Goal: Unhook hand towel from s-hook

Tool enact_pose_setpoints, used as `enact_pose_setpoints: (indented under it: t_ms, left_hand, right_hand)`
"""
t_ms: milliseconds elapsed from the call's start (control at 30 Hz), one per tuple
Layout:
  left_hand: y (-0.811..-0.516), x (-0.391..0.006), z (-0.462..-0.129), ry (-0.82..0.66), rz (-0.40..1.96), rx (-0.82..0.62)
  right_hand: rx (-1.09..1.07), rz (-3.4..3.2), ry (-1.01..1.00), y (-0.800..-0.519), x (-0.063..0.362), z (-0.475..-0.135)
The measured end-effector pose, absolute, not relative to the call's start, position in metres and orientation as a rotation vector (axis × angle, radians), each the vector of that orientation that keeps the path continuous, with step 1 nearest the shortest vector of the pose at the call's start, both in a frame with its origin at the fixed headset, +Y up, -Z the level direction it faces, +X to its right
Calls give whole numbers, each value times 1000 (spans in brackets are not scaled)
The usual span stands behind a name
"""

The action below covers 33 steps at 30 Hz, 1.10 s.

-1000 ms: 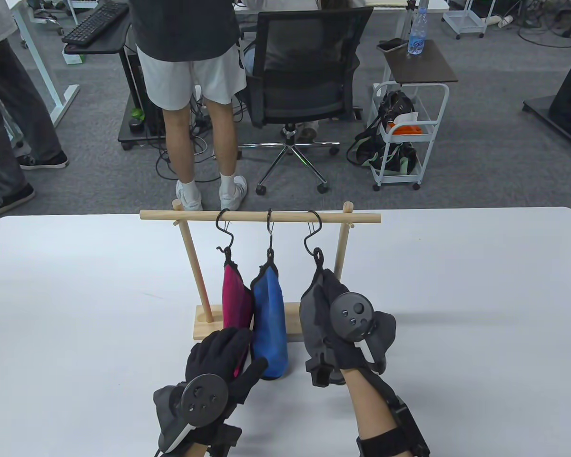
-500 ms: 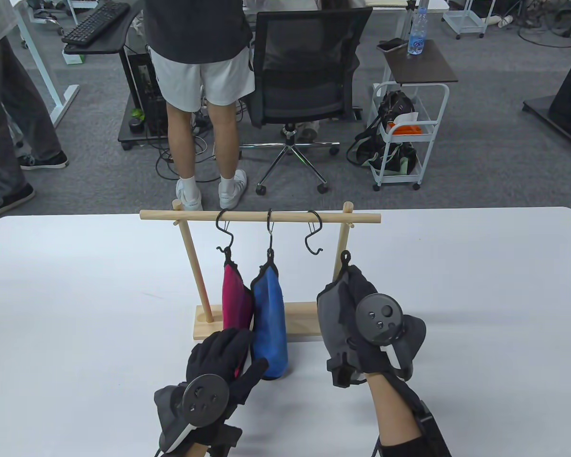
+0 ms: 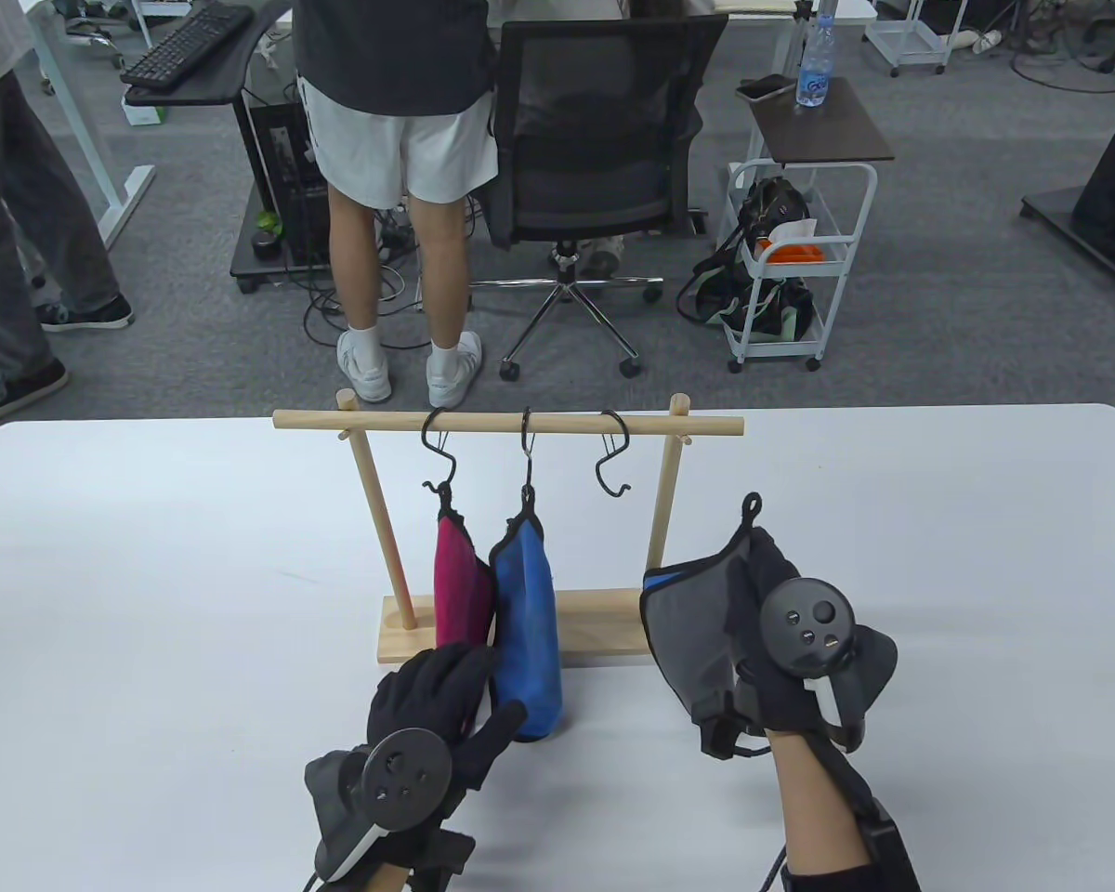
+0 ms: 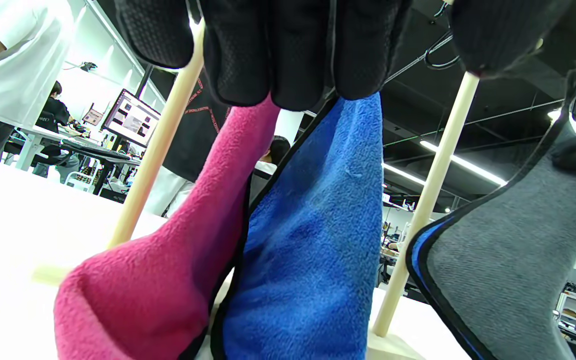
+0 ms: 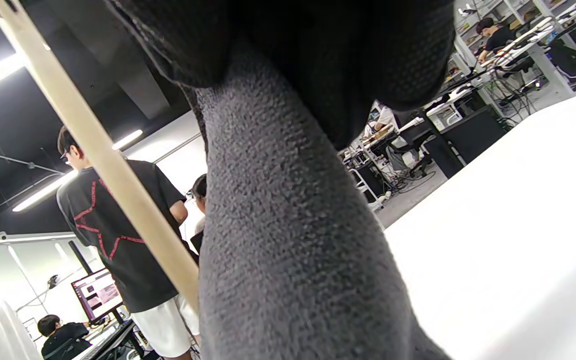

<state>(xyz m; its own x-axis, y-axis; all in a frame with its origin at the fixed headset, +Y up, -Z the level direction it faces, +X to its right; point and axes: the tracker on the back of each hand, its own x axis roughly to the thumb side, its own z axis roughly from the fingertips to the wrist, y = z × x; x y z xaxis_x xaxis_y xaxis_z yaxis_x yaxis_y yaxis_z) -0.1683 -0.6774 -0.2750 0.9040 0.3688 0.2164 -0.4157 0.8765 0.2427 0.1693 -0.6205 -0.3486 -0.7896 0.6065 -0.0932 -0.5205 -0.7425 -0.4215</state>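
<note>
Rightward and clear of the rack goes the grey fleece hand towel: a second ago its loop sat on the rightmost black metal s-hook, and now that hook hangs bare from the wooden rail while the towel sits well off to its right, beyond the rack's right post.

From where I stand, the right hand grips the towel's upper part, fingers wrapped round the cloth, with the small hanging loop poking up above the glove and the body of the towel drooping down and to the left toward the white counter. So the towel's long axis runs roughly upright, a little slanted, straight below that grip.

The left hand rests its fingers on the lower ends of the pink fleece towel and blue fleece towel, which hang from their own hooks; it looks to be steadying them, though I cannot tell whether it pinches the cloth.

The unhooking looks done to me. What remains, I'd guess, is for the right hand to lower the towel onto bare counter beneath it.
</note>
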Motion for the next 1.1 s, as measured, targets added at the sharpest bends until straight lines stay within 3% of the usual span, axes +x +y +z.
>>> enact_pose_setpoints:
  t_ms: [567,1100]
  left_hand:
    - [-678,-166,-276,-165,399,276]
    - [-679,-165,-276,-169,395,269]
  right_hand:
    - [-514,2560,-408,-672,207,-365]
    - [-543,2849,-96,-716,198,-377]
